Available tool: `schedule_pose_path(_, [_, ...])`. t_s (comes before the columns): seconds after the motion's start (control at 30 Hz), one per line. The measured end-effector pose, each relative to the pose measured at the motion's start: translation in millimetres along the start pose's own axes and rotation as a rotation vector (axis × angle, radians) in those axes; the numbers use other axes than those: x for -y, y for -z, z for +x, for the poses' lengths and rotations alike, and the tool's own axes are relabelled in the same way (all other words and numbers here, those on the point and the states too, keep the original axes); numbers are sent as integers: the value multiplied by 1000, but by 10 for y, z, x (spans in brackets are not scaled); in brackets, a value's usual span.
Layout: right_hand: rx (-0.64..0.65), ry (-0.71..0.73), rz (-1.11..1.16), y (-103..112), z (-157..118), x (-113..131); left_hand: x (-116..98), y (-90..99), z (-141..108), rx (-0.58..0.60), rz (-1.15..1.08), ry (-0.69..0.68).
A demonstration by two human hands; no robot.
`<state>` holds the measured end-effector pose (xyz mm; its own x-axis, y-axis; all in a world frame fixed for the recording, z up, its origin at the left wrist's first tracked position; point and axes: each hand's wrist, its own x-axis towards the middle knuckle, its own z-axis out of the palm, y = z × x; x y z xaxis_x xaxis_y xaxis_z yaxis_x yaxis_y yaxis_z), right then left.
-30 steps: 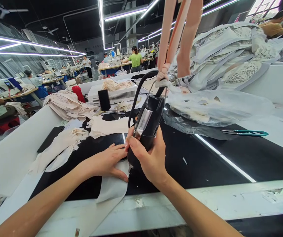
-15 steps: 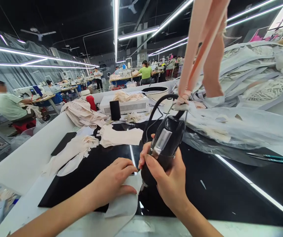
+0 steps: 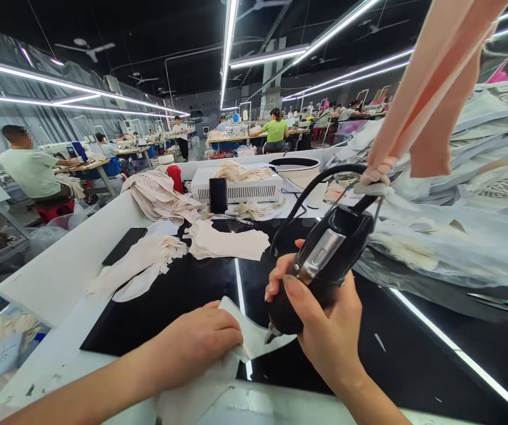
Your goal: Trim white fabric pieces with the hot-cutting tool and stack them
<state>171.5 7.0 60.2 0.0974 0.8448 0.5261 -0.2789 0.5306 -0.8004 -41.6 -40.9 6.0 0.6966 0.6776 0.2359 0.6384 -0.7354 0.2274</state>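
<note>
My right hand (image 3: 328,319) is wrapped round a black handheld electric tool (image 3: 342,236) with a silver plate on its side. A thick black cable leaves its top, and a pink cloth strap (image 3: 431,88) tied there runs upward. Its small metal tip (image 3: 272,335) points down at a pale fabric piece (image 3: 258,337); I cannot tell whether it touches. My left hand (image 3: 212,336) lies on the near left part of this piece, fingers curled and pressed on it, hiding some of it. More pale fabric (image 3: 196,398) hangs toward me over the table's near edge.
Cut fabric pieces (image 3: 231,241) and a fabric stack (image 3: 147,268) lie on the black glossy board (image 3: 169,295). Behind stand a phone (image 3: 218,195) and a white vented box (image 3: 254,190). Scissors (image 3: 501,302) and plastic-wrapped material (image 3: 439,230) are at right. Other people sit at sewing tables beyond.
The tool in my right hand has moved away from my left hand, to the right in view. The fabric piece now spreads between them, its far corner lifted. The camera view has shifted.
</note>
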Motion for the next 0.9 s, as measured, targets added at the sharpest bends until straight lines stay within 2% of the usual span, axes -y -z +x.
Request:
schedule_pose_path(0.1, [4,-6,18,-8,-5,20,74,104,-21,-23,-37,33])
schedule_pose_path(0.27, [11,-1,19,4,-10,14,131,198,71,-93,-22,213])
schedule_pose_path(0.4, [11,23,9,29,4,-11,101,139,192,-115,5,275])
schedule_pose_path(0.53, [-17,33,-5,47,32,-36,51,54,248,-76,79,299])
schedule_pose_path(0.9, [-12,37,-14,138,-18,-9,35,-99,69,-84,94,269])
